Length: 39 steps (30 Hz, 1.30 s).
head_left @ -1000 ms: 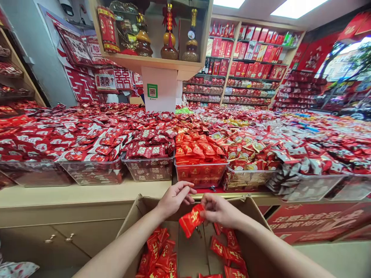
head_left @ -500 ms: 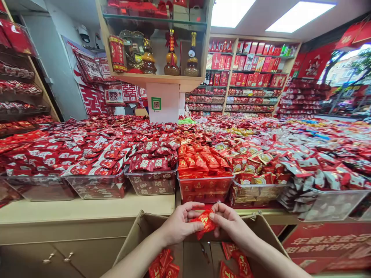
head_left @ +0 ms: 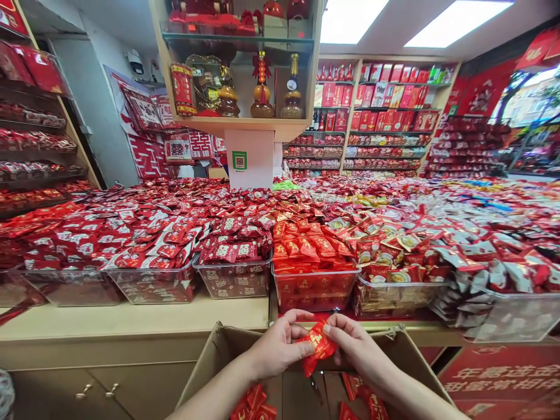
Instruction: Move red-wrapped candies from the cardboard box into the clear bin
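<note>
A red packet with gold print point(head_left: 318, 345) is held between my two hands above an open cardboard box point(head_left: 205, 357). My left hand point(head_left: 280, 347) pinches its left side between thumb and fingers. The thumb and fingers of my right hand point(head_left: 354, 341) grip its upper right edge. Below my forearms, more red packets lie in the box, at the left point(head_left: 254, 403) and at the right point(head_left: 365, 396). Just beyond my hands stands a clear bin of upright red packets point(head_left: 312, 286).
Clear bins of dark red packets point(head_left: 231, 277) and of gold and red packets point(head_left: 389, 291) line the counter point(head_left: 175, 319). Heaped packets spread behind them. A display cabinet point(head_left: 245, 125) hangs over the heap, with a QR code sign point(head_left: 240, 160) beneath.
The view has shifted slightly, so the shop appears a little lower and further right. Both hands still hold the red packet, which now shows more of its lower end.
</note>
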Each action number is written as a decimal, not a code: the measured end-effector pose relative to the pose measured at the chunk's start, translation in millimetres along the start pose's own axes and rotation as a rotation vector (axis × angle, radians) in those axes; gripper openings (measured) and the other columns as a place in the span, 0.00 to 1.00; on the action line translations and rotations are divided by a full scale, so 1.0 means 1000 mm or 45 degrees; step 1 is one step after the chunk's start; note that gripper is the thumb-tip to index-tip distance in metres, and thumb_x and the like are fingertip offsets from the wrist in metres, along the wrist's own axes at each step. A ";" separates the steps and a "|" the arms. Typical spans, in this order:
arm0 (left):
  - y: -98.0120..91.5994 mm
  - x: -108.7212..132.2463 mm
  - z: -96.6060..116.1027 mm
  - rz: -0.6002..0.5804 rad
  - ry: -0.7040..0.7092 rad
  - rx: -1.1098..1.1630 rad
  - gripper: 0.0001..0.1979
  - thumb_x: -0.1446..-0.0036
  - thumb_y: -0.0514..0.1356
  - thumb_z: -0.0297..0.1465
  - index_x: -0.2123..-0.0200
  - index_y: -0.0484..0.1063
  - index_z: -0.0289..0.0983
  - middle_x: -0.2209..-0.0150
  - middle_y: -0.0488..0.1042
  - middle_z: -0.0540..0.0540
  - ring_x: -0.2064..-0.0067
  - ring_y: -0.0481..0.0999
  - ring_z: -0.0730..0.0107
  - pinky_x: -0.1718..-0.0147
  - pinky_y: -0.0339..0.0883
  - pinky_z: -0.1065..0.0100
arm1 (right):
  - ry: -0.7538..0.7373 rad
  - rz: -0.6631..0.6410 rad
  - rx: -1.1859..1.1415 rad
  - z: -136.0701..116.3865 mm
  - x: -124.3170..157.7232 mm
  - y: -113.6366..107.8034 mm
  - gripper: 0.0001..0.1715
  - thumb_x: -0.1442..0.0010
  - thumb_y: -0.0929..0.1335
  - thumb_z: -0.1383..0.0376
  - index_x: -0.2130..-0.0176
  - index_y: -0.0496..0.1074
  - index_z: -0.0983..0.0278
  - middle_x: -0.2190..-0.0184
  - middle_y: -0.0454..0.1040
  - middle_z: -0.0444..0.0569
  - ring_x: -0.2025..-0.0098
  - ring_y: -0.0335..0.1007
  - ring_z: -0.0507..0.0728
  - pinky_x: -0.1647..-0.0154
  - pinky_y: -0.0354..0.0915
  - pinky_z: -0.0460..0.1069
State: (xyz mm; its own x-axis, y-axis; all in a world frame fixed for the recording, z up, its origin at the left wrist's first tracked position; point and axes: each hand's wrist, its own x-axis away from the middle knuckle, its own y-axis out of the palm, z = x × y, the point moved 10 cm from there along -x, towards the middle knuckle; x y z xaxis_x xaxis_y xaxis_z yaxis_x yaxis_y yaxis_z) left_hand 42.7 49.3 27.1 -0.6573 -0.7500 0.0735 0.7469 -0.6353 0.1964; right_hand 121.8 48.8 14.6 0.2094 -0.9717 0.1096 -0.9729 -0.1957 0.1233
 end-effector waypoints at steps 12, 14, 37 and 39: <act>0.007 0.009 0.019 0.051 0.190 -0.480 0.20 0.57 0.59 0.38 0.60 0.60 0.38 0.64 0.66 0.46 0.66 0.67 0.72 0.68 0.59 0.71 | 0.015 0.034 0.012 -0.004 0.004 0.000 0.20 0.52 0.62 0.56 0.60 0.55 0.61 0.84 0.59 0.36 0.85 0.53 0.46 0.86 0.52 0.41; 0.010 0.015 0.032 0.167 0.331 -0.902 0.21 0.64 0.63 0.39 0.65 0.64 0.37 0.67 0.66 0.47 0.67 0.65 0.70 0.69 0.58 0.71 | 0.029 0.049 -0.016 -0.004 0.005 -0.001 0.16 0.52 0.62 0.57 0.64 0.56 0.62 0.85 0.59 0.36 0.85 0.52 0.46 0.86 0.51 0.41; 0.010 0.009 0.009 0.041 0.141 -0.485 0.17 0.53 0.57 0.31 0.57 0.64 0.34 0.65 0.70 0.46 0.68 0.68 0.73 0.69 0.61 0.72 | -0.173 -0.004 0.317 -0.003 -0.002 -0.008 0.19 0.52 0.64 0.51 0.75 0.60 0.65 0.85 0.56 0.38 0.83 0.49 0.46 0.83 0.46 0.42; 0.012 0.009 0.011 0.028 0.129 -0.447 0.17 0.54 0.57 0.32 0.58 0.66 0.34 0.67 0.70 0.47 0.69 0.68 0.74 0.69 0.61 0.73 | -0.185 0.010 0.325 -0.003 -0.002 -0.010 0.19 0.53 0.65 0.51 0.76 0.61 0.65 0.84 0.57 0.38 0.83 0.48 0.46 0.83 0.46 0.42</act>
State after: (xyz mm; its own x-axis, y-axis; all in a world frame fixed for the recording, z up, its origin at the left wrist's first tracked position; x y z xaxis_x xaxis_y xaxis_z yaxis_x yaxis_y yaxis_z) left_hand 44.8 36.7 40.6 -0.6405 -0.7675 -0.0268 0.7614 -0.6300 -0.1529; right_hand 131.8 53.2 16.1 0.2031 -0.9785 -0.0351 -0.9716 -0.1969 -0.1309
